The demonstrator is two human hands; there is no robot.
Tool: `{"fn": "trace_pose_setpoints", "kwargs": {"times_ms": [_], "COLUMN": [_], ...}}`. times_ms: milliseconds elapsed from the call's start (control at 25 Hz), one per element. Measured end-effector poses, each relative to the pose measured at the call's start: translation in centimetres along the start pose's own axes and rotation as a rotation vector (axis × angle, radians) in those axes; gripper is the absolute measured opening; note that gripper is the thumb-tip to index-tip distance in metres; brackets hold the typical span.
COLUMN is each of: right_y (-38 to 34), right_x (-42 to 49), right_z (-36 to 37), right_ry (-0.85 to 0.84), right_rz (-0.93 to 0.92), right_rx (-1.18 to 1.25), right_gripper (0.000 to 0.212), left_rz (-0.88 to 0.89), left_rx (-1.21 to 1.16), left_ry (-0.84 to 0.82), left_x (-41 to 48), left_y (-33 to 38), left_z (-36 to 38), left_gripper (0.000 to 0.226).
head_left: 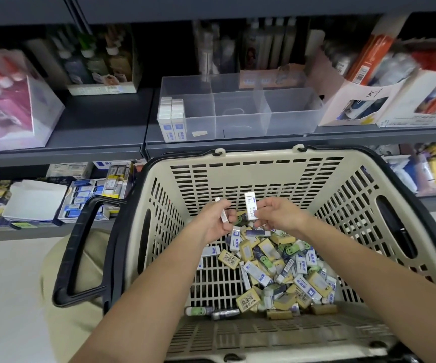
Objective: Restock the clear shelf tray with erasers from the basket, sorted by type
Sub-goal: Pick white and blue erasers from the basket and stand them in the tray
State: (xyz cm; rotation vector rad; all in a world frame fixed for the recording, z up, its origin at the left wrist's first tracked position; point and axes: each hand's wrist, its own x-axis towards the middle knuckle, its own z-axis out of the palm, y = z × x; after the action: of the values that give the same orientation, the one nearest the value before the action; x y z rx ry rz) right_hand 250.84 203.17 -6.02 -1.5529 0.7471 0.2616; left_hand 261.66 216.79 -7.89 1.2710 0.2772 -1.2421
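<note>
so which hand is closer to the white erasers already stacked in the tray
Left. The left hand is over the basket below the stacked erasers; the right hand is beside it, farther right.

Clear divided tray (290,111), white erasers (171,119) apparently upright in left compartment, beige basket (258,159) holding mixed erasers (277,271)

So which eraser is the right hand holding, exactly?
Find the large beige slatted plastic basket below the grey shelf. Above its heap of erasers, the right hand pinches a white sleeved eraser upright, broad face showing. The left hand grips a similar eraser, but that shows only a narrow edge.
</note>
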Motion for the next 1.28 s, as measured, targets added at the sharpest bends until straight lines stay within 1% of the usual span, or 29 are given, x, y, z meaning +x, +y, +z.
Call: {"fn": "trace_pose_setpoints", "kwargs": {"times_ms": [40,80,200,280,360,440,520,560,600,640,680,720,800,840,880,920,960,1000,1080,1160,1200,1280], "right_y": [0.0,0.0,0.1,0.1,0.0,-0.1,0.0,0.1,0.3,0.5,0.9,1.3,2.4,2.9,3.4,3.7,3.7,3.6,3.0,1.8,1.4,0.8], "right_x": [0.0,0.0,0.0,0.1,0.2,0.6,1.2,1.5,1.8,2.1,2.4,2.6,3.0,3.3,3.6,3.8,4.0,3.9,3.5,2.8,2.4,1.7], "right_z": [0.2,0.3,0.7,0.9,1.5,2.2,2.7,2.8,2.9,3.0,3.2,3.6,4.9,5.6,6.1,6.4,6.4,6.2,5.6,4.9,4.7,4.2], "right_ry": [0.008,0.012,-0.008,-0.013,0.003,0.036,0.062,0.078,0.102,0.125,0.133,0.103,-0.008,-0.039,-0.038,-0.023,-0.006,0.016,0.053,0.024,-0.005,-0.053], "right_rz": [-0.004,-0.011,-0.038,-0.049,-0.059,-0.068,-0.07,-0.067,-0.068,-0.085,-0.116,-0.152,-0.211,-0.23,-0.245,-0.253,-0.259,-0.269,-0.312,-0.354,-0.368,-0.39], "right_rx": [0.014,0.027,0.063,0.056,0.042,0.043,0.018,-0.032,-0.125,-0.272,-0.464,-0.68,-1.105,-1.268,-1.37,-1.407,-1.385,-1.31,-1.077,-0.853,-0.782,-0.754], "right_gripper": [0.007,0.007,0.01,0.011,0.008,0.006,0.008,0.007,0.005,0.005,0.009,0.019,0.049,0.061,0.068,0.071,0.072,0.072,0.072,0.071,0.07,0.072], "left_rz": [0.004,0.004,-0.025,-0.045,-0.054,-0.049,-0.034,-0.023,-0.01,0.004,0.013,0.016,0.005,-0.004,-0.014,-0.022,-0.032,-0.048,-0.095,-0.153,-0.173,-0.192], "left_rx": [-0.014,-0.025,-0.031,-0.073,-0.137,-0.171,-0.16,-0.153,-0.146,-0.143,-0.147,-0.158,-0.179,-0.178,-0.173,-0.168,-0.165,-0.158,-0.121,-0.072,-0.054,-0.05], "left_ry": [0.007,-0.007,-0.134,-0.215,-0.262,-0.269,-0.21,-0.165,-0.115,-0.065,-0.018,0.024,0.073,0.078,0.074,0.069,0.067,0.062,0.015,-0.094,-0.156,-0.243], "left_x": [0.0,-0.1,-0.5,-0.8,-0.9,-0.8,-0.6,-0.5,-0.3,-0.2,0.0,0.1,0.3,0.5,0.6,0.6,0.7,0.7,0.8,0.5,0.4,0.3], "left_y": [0.0,0.1,0.0,-0.1,-0.1,-0.2,-0.3,-0.4,-0.6,-0.7,-0.9,-1.2,-1.5,-1.7,-1.8,-1.9,-1.9,-2.0,-2.1,-2.1,-2.0,-2.0], "left_z": [-0.1,-0.2,-0.6,-0.6,-0.7,-0.8,-1.1,-1.5,-2.0,-2.7,-3.3,-4.0,-4.9,-5.1,-5.2,-5.1,-5.1,-5.1,-5.2,-4.8,-4.4,-3.7], "left_gripper": [0.006,0.007,0.025,0.031,0.035,0.029,0.026,0.025,0.024,0.021,0.019,0.019,0.021,0.021,0.021,0.021,0.02,0.02,0.022,0.022,0.02,0.016]}}
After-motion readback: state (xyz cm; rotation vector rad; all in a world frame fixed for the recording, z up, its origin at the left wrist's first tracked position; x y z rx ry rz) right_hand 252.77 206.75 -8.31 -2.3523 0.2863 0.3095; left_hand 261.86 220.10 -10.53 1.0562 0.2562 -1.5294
